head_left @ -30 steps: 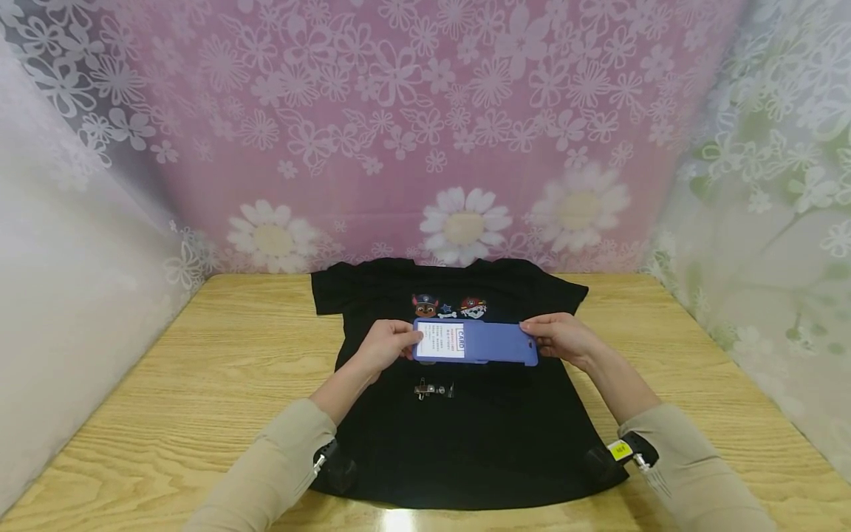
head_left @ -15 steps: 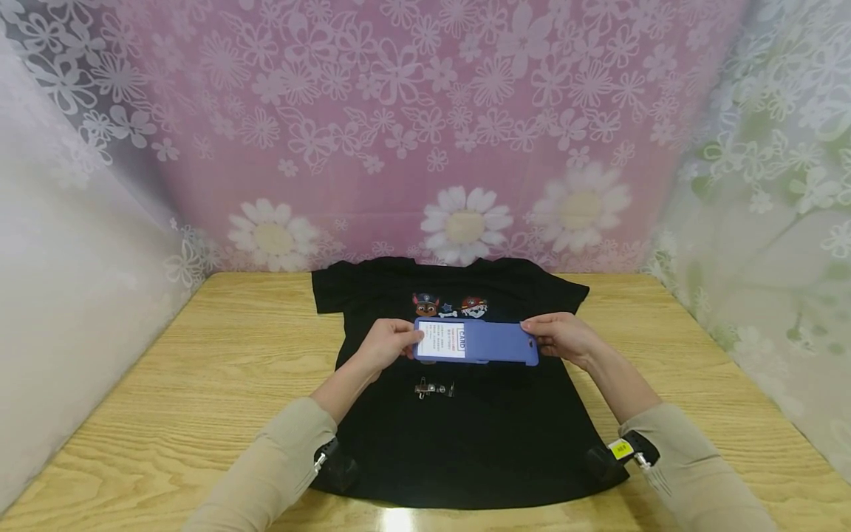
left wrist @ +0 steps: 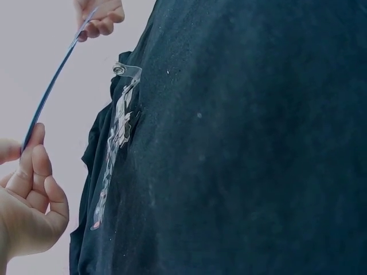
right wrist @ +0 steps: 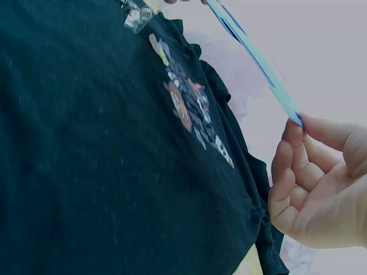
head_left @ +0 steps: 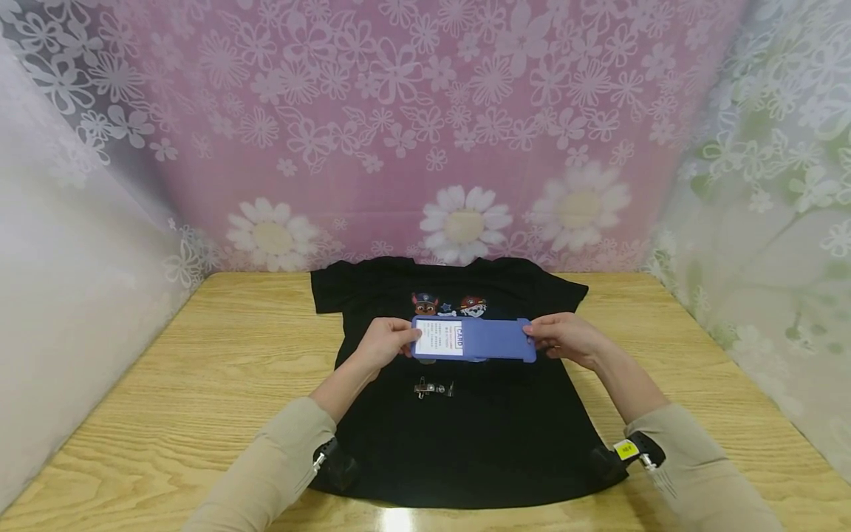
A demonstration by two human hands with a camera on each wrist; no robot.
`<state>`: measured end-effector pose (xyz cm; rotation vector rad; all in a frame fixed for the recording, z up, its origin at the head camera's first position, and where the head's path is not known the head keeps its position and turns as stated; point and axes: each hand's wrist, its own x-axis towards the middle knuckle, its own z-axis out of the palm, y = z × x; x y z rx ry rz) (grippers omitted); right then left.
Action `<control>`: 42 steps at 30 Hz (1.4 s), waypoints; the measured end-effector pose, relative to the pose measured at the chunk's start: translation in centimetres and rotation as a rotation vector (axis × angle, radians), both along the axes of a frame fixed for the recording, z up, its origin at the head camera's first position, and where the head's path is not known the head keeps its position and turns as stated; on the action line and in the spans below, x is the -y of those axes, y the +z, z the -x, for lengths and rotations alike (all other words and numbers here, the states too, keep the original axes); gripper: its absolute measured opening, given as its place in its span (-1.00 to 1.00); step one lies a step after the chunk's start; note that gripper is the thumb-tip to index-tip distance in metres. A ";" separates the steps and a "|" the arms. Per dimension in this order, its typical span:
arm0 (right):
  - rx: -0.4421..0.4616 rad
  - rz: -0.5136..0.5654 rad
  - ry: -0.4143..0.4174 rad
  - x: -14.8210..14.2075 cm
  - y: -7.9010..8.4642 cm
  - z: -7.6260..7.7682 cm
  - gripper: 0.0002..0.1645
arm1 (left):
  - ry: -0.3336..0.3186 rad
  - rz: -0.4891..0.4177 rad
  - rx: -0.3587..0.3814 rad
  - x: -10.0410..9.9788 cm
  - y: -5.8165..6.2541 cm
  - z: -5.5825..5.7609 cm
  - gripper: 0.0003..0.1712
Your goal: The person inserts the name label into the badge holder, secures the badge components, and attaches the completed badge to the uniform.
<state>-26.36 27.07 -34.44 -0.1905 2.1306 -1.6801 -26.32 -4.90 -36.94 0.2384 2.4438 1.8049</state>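
While the left hand [head_left: 384, 342] pinches the printed end just as it did half a second ago, the right hand [head_left: 568, 338] has slipped slightly outward on the other end. Upper corner there, covered earlier, now shows. That's the only real change we see.

Blue sliding card holder [head_left: 495, 338]: held up between both hands, long side across us, above the black T-shirt [head_left: 492, 436]. Both wrist views show it nearly edge-on, off the fabric, slightly bowed. White "CARD" insert [head_left: 439, 338] sits at the left hand's end, plain blue section toward the right. Overall stretch looks unchanged.

Right hand pinches too, thumb and fingertips on the end's edge. We'd read this as a re-grip, not progress: holder looks drawn out still, insert in place. Metal badge clip [head_left: 422, 389] with clear strap lies on the shirt, apart from the holder; we'd call attaching it not yet done.
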 end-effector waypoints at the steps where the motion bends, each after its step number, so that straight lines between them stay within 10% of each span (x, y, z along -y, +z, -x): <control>1: 0.001 0.014 0.004 0.0 0.0 0.0 -0.75 | 0.000 -0.001 0.000 0.0 0.0 0.0 -0.81; 42: 0.010 0.028 -0.066 -0.4 0.0 -0.3 -0.75 | 0.015 -0.035 -0.014 0.2 0.1 0.0 -0.81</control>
